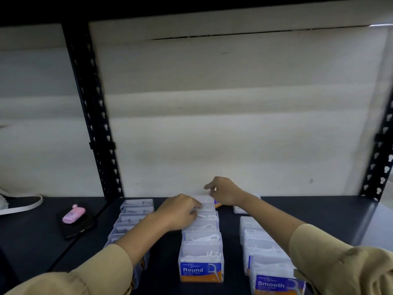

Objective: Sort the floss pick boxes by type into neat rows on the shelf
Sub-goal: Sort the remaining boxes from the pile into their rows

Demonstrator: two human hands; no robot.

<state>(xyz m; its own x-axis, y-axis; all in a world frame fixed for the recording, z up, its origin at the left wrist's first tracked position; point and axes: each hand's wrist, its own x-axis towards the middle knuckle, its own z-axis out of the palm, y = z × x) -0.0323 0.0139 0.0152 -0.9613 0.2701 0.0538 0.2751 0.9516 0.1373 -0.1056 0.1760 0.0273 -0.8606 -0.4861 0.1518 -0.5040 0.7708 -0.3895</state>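
A rounded pink case (pixel 72 217) is lying on the matte dark shelf (pixel 329 211), far left of the middle row (pixel 202 245). At that row's far end, the left hand (pixel 180 210) and right hand (pixel 224 193) are pinching its last clear, rectangular plastic box (pixel 205 202). The right row (pixel 259 248) is standing just beside.

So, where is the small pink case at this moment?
In the head view the pink case lies at the left, on a dark flat object, left of the black upright post and the leftmost row of boxes.
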